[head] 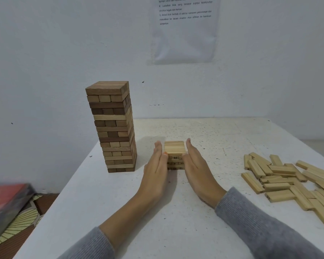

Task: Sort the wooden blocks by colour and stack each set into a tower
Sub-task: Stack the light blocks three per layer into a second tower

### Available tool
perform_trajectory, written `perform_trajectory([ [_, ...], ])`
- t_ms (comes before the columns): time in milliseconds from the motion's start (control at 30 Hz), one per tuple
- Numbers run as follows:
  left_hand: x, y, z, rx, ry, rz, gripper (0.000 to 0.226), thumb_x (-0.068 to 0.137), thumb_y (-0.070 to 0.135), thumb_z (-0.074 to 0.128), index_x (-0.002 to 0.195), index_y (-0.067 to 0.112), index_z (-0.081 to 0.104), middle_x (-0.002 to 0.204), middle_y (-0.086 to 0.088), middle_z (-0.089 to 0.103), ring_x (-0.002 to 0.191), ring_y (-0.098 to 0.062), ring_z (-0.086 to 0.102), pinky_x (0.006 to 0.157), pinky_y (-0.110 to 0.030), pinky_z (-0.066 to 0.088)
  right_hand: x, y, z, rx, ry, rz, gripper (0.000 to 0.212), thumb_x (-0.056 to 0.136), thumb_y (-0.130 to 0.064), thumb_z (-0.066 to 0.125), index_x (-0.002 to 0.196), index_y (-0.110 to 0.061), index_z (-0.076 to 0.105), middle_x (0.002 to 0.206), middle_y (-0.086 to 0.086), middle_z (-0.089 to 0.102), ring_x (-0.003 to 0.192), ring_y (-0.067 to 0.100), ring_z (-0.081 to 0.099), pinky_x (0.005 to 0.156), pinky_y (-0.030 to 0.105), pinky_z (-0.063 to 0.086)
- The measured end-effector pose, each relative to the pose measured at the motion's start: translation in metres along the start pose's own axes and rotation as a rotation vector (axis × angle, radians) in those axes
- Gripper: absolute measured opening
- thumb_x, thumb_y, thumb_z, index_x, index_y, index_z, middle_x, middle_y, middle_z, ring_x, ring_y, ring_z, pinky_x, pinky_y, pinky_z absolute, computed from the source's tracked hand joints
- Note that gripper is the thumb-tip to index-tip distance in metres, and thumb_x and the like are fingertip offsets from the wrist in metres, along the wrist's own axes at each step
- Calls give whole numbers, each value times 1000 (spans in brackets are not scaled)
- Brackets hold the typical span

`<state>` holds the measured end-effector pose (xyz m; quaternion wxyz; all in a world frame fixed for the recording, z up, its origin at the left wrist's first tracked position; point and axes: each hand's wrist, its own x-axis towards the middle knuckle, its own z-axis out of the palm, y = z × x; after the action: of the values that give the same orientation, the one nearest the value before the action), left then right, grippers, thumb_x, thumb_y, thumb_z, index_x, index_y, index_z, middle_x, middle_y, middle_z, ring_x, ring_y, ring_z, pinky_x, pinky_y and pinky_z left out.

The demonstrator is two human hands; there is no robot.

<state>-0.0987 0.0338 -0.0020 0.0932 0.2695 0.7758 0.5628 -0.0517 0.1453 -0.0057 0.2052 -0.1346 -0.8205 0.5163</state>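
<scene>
A white table [195, 230] lies under the left hand [155, 171]; beyond it a pale wall [45, 53] bears a printed sheet [184, 30]; patterned floor [17, 227] shows leftward.

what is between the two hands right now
In the head view, the short pale tower stands between them. The left hand and right hand lie flat against its two sides, fingers straight, with nothing else in the gap.
</scene>
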Motion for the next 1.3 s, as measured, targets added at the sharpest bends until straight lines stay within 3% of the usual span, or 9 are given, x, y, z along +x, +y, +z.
perform_trajectory([
  [133,2,0,1,48,117,69,49,104,31,27,151,26,12,159,13,7,144,2,5,120,-27,3,-2,-7,-4,43,17,-3,52,105,-22,28,155,-22,13,141,-10,36,112,-4,38,90,9,33],
  [267,-3,4,0,192,234,280,45,101,38,30,146,33,30,156,17,19,140,6,12,105,-1,2,-4,-15,-12,38,88,-32,46,103,-21,35,149,-23,30,146,-6,35,129,3,33,109,27,34],
  [333,-7,9,2,189,262,386,41,98,35,33,138,34,40,150,17,32,136,7,22,112,-17,14,-5,-25,-22,24,148,-60,42,101,-20,42,142,-24,39,136,-8,41,126,7,40,105,25,37],
  [400,-11,17,7,162,289,447,35,97,28,38,130,33,48,139,18,44,131,1,33,108,-35,30,-9,-35,-35,38,198,-88,36,98,-17,46,133,-26,48,127,-9,46,113,3,48,87,7,38],
  [467,-14,26,15,127,283,470,31,94,25,41,123,32,51,126,22,51,123,-4,43,100,-35,39,-16,-40,-51,61,243,-102,30,96,-14,49,122,-27,55,120,-10,50,101,-5,49,72,0,38],
  [700,-23,53,69,154,58,512,29,86,22,46,112,28,57,111,20,55,109,-1,47,91,-18,35,-58,-20,-110,5,354,-70,29,88,-3,53,96,-27,67,102,-11,64,84,-1,57,68,6,41],
  [967,-22,72,134,233,-268,611,17,86,17,55,101,20,61,96,10,62,92,-5,54,86,-33,46,-98,19,-189,-143,491,85,28,86,0,57,79,-24,71,85,-12,70,67,6,57,60,12,43],
  [1100,-20,77,159,307,-369,631,17,89,15,59,105,18,64,102,6,61,97,-8,52,90,-29,43,-108,42,-223,-269,453,191,29,88,-6,62,80,-32,72,82,6,70,60,13,51,54,17,42],
  [1300,-2,87,183,600,-479,738,29,99,18,45,125,22,58,127,6,51,114,-16,41,91,-27,26,-105,58,-250,-542,326,275,11,87,-26,69,97,-30,70,82,-4,58,67,5,49,57,12,39],
])
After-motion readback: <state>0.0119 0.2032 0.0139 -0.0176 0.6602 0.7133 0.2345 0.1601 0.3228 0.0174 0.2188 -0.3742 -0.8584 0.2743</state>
